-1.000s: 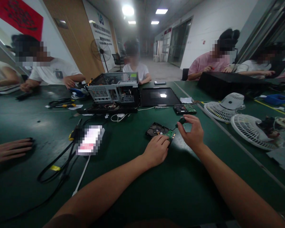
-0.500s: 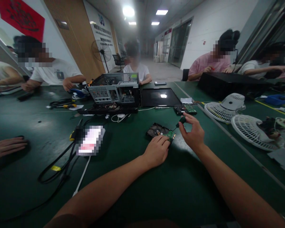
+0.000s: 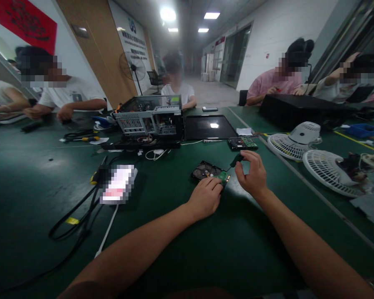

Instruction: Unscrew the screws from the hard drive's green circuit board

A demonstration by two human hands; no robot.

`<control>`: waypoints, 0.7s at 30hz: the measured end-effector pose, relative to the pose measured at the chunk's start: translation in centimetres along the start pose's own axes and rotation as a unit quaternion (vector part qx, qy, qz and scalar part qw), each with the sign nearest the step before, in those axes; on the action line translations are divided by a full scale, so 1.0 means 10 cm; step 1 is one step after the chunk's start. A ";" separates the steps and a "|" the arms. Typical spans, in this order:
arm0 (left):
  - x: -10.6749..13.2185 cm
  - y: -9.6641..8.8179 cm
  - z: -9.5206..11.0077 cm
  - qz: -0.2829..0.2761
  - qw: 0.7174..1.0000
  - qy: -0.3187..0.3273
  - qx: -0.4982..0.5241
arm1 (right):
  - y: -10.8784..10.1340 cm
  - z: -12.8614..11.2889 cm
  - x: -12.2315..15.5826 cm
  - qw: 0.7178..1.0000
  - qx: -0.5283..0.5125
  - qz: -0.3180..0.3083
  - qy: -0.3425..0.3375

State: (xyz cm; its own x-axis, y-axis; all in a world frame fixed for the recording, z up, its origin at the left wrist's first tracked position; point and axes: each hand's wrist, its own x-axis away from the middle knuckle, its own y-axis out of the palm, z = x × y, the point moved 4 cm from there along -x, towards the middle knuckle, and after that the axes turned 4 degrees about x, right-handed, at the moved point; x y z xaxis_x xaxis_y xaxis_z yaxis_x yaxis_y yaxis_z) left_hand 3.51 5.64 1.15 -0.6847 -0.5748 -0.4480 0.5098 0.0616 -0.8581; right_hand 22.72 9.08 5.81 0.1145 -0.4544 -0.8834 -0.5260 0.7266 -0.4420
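Head view: fingers (image 3: pixel 248 156) of the right hand (image 3: pixel 252 177) pinch a small green-handled screwdriver (image 3: pixel 236 160). Its tip points down at the green circuit board (image 3: pixel 223 177) of a hard drive (image 3: pixel 205 169) lying on the green table (image 3: pixel 174 253). The left hand (image 3: pixel 205 198) clamps the drive's near edge, fingers curled. Beyond stands an open computer case (image 3: pixel 149 118). Writing on the red banner (image 3: pixel 25 23) is too blurred to read.

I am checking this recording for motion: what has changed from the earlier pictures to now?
The other person's hand that lay on the table at the far left has gone from view. A person at the far right has raised an arm. The left hand still grips the hard drive; the right hand still holds the screwdriver.
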 end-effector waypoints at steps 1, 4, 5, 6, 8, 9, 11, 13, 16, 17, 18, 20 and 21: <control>0.00 0.00 0.00 -0.001 1.000 -0.001 0.000 | 0.00 0.00 0.00 1.000 -0.002 0.000 0.000; 0.00 -0.01 0.00 -0.002 1.000 -0.002 0.002 | 0.00 0.01 0.00 1.000 0.011 0.012 0.009; 0.00 -0.01 0.00 -0.003 1.000 -0.002 0.003 | -0.01 0.01 0.01 1.000 0.018 0.016 0.012; 0.00 -0.01 0.00 -0.004 1.000 -0.002 0.004 | -0.01 0.01 0.01 0.999 0.022 0.019 0.015; 0.00 -0.01 0.00 -0.006 1.000 -0.002 0.006 | -0.01 0.01 0.01 0.999 0.024 0.019 0.019; 0.00 -0.01 0.00 -0.007 1.000 -0.002 0.006 | -0.01 0.01 0.01 0.999 0.022 0.017 0.022; 0.00 -0.01 0.00 -0.006 1.000 -0.003 0.006 | 0.00 0.01 0.01 0.999 0.011 0.011 0.028; 0.00 0.00 0.00 -0.006 1.000 -0.003 0.007 | 0.01 0.01 0.01 0.999 -0.008 0.002 0.032; -0.01 0.00 0.00 -0.007 1.000 -0.006 0.009 | 0.04 0.03 0.03 0.998 -0.034 -0.009 0.060; -0.01 0.00 0.00 -0.008 1.000 -0.007 0.009 | 0.05 0.05 0.04 0.996 -0.038 -0.009 0.079; -0.01 0.00 0.00 -0.009 1.000 -0.007 0.010 | 0.05 0.07 0.04 0.994 -0.038 -0.005 0.098; -0.01 0.00 0.00 -0.011 1.000 -0.008 0.011 | 0.04 0.10 0.05 0.991 -0.033 0.007 0.129; -0.01 0.00 0.00 -0.011 1.000 -0.010 0.011 | 0.03 0.11 0.05 0.990 -0.028 0.011 0.136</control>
State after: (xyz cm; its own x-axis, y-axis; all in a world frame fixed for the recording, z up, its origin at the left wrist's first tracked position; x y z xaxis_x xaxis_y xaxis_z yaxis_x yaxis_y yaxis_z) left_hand 3.57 5.71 1.19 -0.6857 -0.5915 -0.4242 0.5064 0.0309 -0.8617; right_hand 23.59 9.67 5.08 -0.1244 -0.5661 -0.8149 -0.5728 0.7116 -0.4069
